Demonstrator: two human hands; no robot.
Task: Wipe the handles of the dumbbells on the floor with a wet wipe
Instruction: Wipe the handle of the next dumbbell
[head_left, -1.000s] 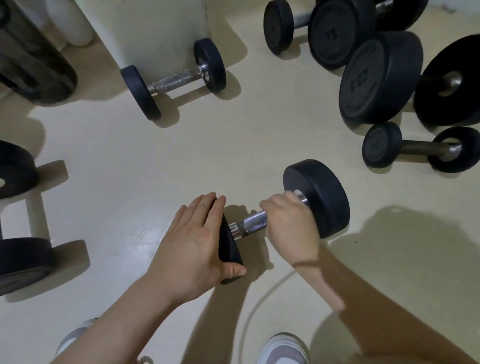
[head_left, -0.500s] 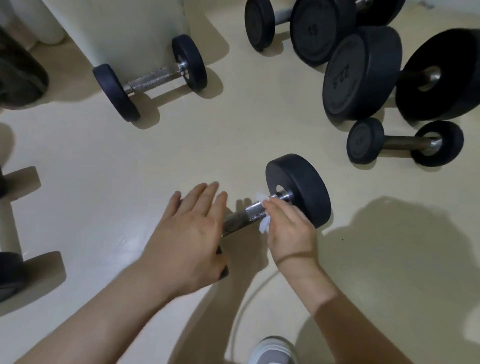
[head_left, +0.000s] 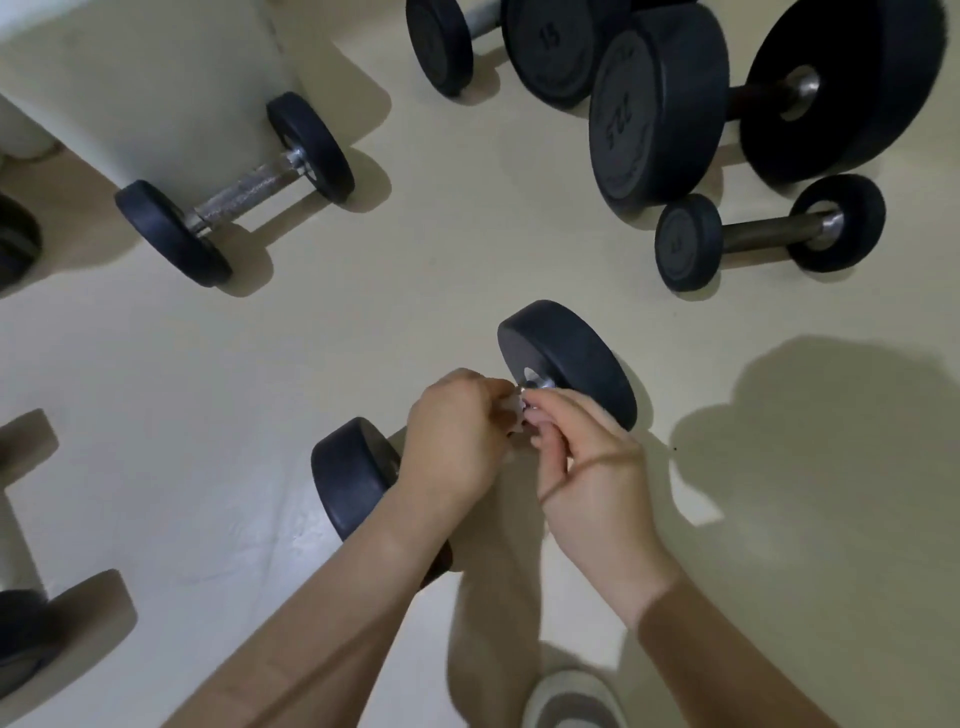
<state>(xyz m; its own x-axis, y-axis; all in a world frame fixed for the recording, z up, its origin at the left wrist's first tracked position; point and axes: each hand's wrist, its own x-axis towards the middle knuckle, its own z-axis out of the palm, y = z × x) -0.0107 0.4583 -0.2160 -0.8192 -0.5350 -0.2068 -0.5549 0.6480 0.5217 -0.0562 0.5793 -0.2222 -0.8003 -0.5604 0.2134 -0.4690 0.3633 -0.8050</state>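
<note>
Shoe (head_left: 571, 696) at bottom edge. Right hand (head_left: 587, 467) pinches wipe (head_left: 515, 413) over hidden handle of dumbbell (head_left: 571, 353). Left hand (head_left: 457, 447) curled against wipe; grasp cannot be told. Best: wrap wipe round bar, twist, slide collar to collar, steady head against rolling. Heads matte black discs; floor (head_left: 415, 260) smooth, cream. Far dumbbell (head_left: 244, 189): knurled steel bar.

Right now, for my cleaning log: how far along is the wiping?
Done: no handle visibly shows it. In hand: left hand and right hand hold the white wet wipe at the handle of the nearest black rubber dumbbell. Left: knurled-handle dumbbell by the white cabinet, small dumbbell at right, larger ones behind.
</note>
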